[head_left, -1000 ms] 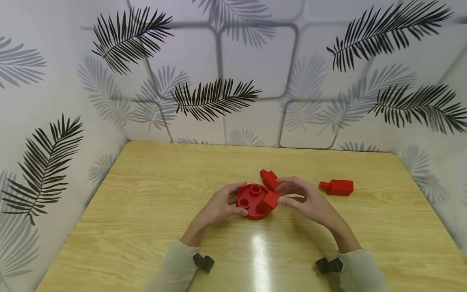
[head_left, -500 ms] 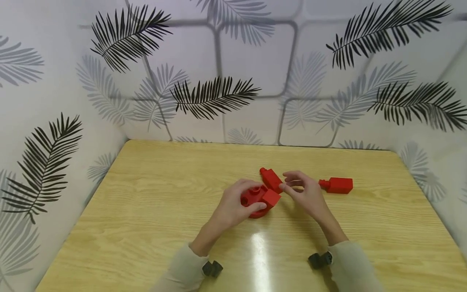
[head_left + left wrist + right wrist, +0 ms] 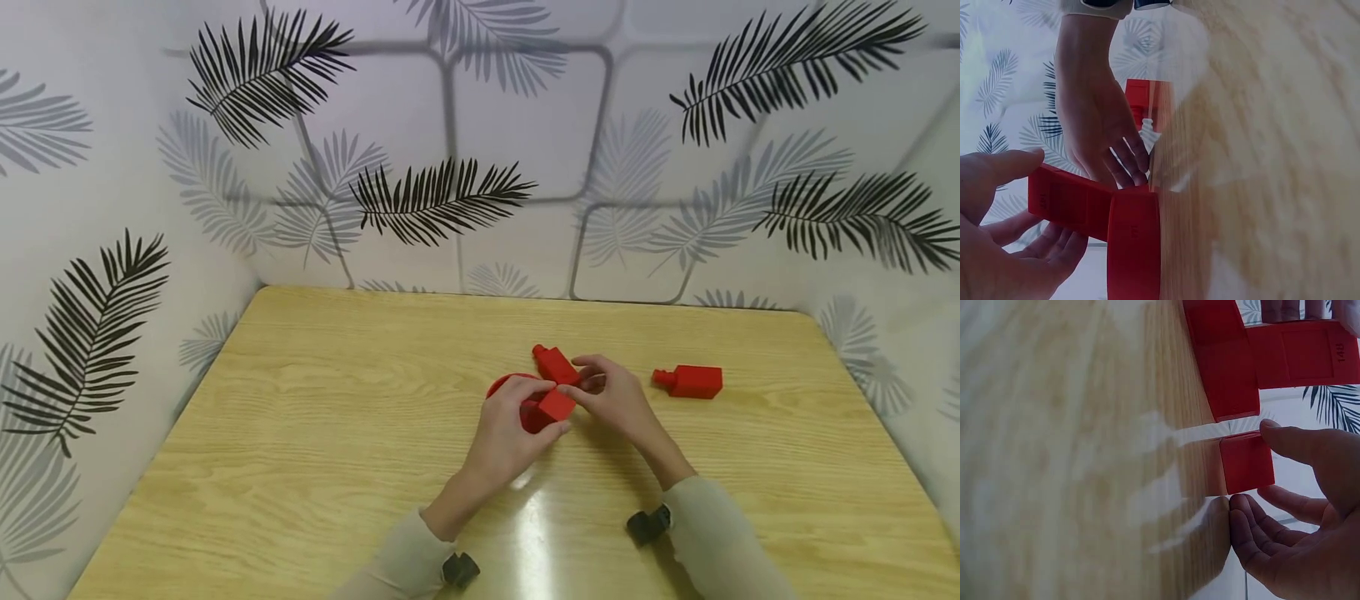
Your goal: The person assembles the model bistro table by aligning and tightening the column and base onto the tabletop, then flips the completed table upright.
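A round red base (image 3: 498, 384) with raised rings lies flat on the table, mostly covered by my left hand (image 3: 501, 435). From it a red rectangular block (image 3: 557, 407) stands up at a slight tilt. My left thumb and fingers hold this block from both sides, as the left wrist view shows. Just behind it another red block (image 3: 553, 364) with a knobbed end lies on the table. My right hand (image 3: 617, 402) has its thumb on one edge of that block's end (image 3: 1247, 462) and its fingers at the other side.
A third red block (image 3: 697, 382) with a knobbed end lies to the right on the wooden table (image 3: 337, 375). Leaf-patterned walls (image 3: 517, 242) close off the back and both sides.
My left hand has moved right, from the base's rim to the standing block. My right hand has left the standing block and come to the lying one behind it.
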The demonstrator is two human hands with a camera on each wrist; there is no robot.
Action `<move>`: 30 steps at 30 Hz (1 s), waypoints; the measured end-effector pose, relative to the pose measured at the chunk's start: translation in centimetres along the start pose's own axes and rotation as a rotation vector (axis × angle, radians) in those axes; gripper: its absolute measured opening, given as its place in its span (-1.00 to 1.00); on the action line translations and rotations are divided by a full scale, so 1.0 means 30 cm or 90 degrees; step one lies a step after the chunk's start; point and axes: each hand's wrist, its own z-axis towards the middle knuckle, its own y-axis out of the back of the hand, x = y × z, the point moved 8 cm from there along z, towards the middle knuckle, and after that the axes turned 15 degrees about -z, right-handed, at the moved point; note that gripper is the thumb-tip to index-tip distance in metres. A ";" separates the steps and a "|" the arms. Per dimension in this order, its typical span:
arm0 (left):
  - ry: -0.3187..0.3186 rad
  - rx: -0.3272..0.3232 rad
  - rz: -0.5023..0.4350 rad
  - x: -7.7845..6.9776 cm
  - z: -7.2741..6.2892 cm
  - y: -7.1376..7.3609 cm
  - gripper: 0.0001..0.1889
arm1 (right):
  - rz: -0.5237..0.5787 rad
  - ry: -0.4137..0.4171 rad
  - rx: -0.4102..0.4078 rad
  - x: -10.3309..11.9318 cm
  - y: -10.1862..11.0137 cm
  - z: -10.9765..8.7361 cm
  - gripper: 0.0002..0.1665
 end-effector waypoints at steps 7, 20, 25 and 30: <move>0.014 0.031 0.000 0.005 -0.002 0.000 -0.55 | -0.028 -0.021 0.020 -0.009 -0.016 0.012 -0.47; 0.085 0.175 -0.082 0.030 0.003 0.048 -0.58 | 0.003 -0.065 0.024 -0.037 0.024 -0.010 -0.45; 0.099 0.226 -0.133 0.030 0.009 0.077 -0.56 | 0.038 -0.071 -0.001 -0.054 0.049 -0.025 -0.45; 0.102 0.236 -0.171 0.033 0.016 0.098 -0.55 | 0.070 -0.068 -0.028 -0.072 0.066 -0.046 -0.44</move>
